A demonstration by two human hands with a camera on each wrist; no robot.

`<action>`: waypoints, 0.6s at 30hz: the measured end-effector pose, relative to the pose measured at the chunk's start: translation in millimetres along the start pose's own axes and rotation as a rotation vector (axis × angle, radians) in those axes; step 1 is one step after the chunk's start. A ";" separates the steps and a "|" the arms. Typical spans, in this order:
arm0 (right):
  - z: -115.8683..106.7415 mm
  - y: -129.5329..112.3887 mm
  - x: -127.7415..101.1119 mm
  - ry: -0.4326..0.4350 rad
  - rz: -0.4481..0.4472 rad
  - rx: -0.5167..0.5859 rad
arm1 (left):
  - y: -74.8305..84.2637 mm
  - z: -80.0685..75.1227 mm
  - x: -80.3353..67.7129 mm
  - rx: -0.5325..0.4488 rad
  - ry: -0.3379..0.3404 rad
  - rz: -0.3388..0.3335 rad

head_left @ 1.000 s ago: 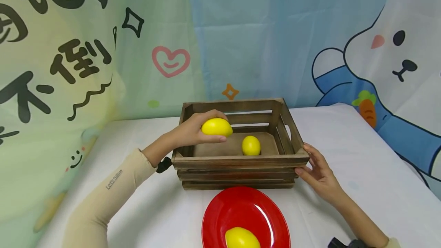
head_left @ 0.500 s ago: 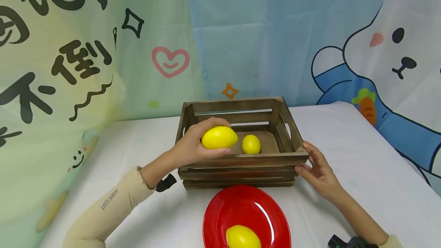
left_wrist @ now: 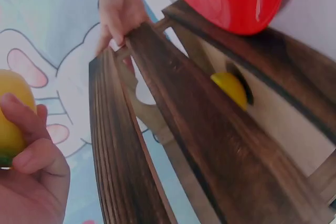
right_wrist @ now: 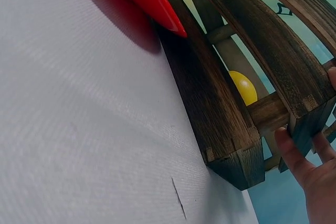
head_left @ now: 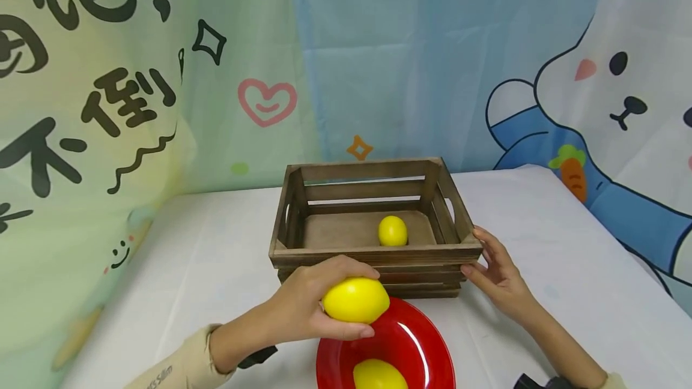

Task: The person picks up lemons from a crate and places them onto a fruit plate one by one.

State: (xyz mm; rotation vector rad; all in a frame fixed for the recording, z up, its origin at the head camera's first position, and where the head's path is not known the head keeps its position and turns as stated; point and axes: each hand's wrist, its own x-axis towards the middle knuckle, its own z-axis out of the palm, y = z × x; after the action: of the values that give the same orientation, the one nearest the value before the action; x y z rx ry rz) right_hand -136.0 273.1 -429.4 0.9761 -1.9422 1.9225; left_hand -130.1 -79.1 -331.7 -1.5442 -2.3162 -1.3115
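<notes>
Lemon (head_left: 355, 299), seemingly light, smooth and firm, cupped around its middle by left hand (head_left: 308, 305) above plate (head_left: 421, 347); right hand (head_left: 494, 272), fingers straight, steadies crate (head_left: 373, 255) at 3 o'clock.

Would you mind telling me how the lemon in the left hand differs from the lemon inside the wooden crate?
The held lemon is in the grip of the left hand, lifted above the rim of the red plate; the crate lemon lies untouched on the floor of the wooden crate. The held lemon lies sideways and looks larger, being nearer the head camera; the crate lemon looks rounder and smaller. Both are plain bright yellow.
</notes>
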 end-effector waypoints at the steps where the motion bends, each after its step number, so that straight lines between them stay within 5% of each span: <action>1: -0.3 0.5 -0.1 0.000 0.000 0.001 | 1.2 1.2 -2.2 -0.011 -0.007 -0.020; 5: -0.1 1.2 0.7 -0.007 -0.020 0.015 | 2.2 6.7 -9.9 -0.021 -0.030 -0.071; 12: 0.7 -0.4 0.3 0.024 0.029 -0.013 | -4.3 22.3 -24.9 -0.055 -0.049 -0.056; 18: -0.2 2.5 -1.0 0.037 0.051 -0.016 | -11.9 35.4 -39.4 -0.219 -0.114 -0.195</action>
State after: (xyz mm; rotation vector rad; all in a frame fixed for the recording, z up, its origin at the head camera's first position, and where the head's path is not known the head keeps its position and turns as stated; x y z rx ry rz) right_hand -136.8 273.4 -431.9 0.8883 -1.9769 1.9357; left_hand -106.6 -85.5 -380.2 -1.5194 -2.5211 -1.6113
